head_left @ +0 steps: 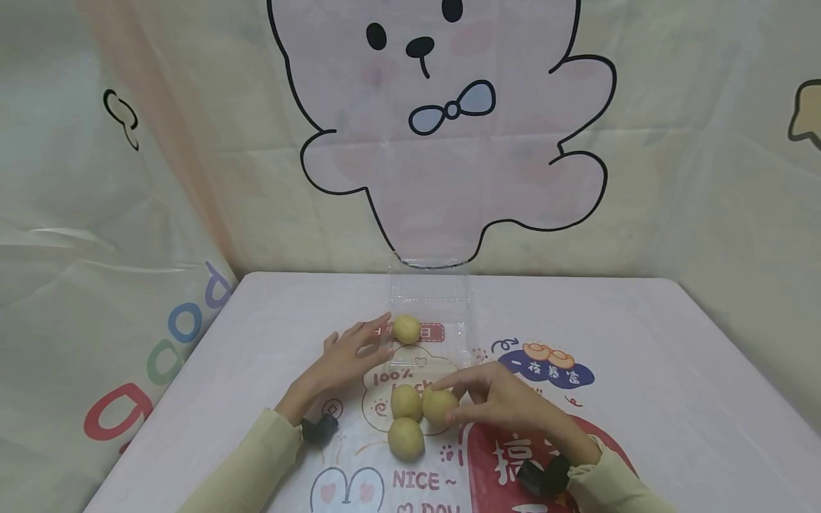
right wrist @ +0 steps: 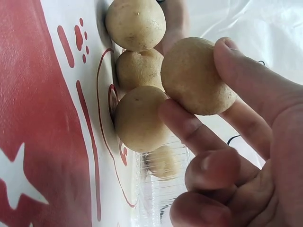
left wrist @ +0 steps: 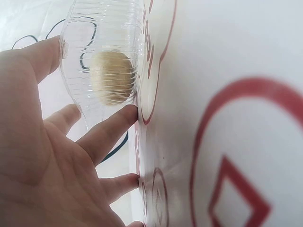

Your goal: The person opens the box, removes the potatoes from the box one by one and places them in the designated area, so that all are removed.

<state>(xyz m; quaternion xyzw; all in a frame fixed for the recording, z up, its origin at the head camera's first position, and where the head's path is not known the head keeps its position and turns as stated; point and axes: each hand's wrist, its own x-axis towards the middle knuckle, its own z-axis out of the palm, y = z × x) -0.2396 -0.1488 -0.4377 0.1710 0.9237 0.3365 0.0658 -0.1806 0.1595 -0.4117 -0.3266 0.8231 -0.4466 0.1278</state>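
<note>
My right hand (head_left: pixel 497 399) pinches a round yellow-brown potato-like ball (right wrist: pixel 196 75) between thumb and fingers. It hovers beside several like it. Three more of these balls stand in a row under it in the right wrist view, one at the near end (right wrist: pixel 135 23), one in the middle (right wrist: pixel 137 71) and one at the box end (right wrist: pixel 142 118). A clear plastic box (left wrist: pixel 75 90) holds another ball (head_left: pixel 407 328). My left hand (head_left: pixel 349 356) rests at the box's left side with fingers spread, the thumb at its rim and other fingertips down by the table.
The box's clear lid (head_left: pixel 431 281) lies folded back toward the rear wall. A white table (head_left: pixel 308 299) with printed cartoons and lettering carries everything. A printed curtain (head_left: pixel 641 178) hangs behind, and another sheet (head_left: pixel 115 299) stands at the left.
</note>
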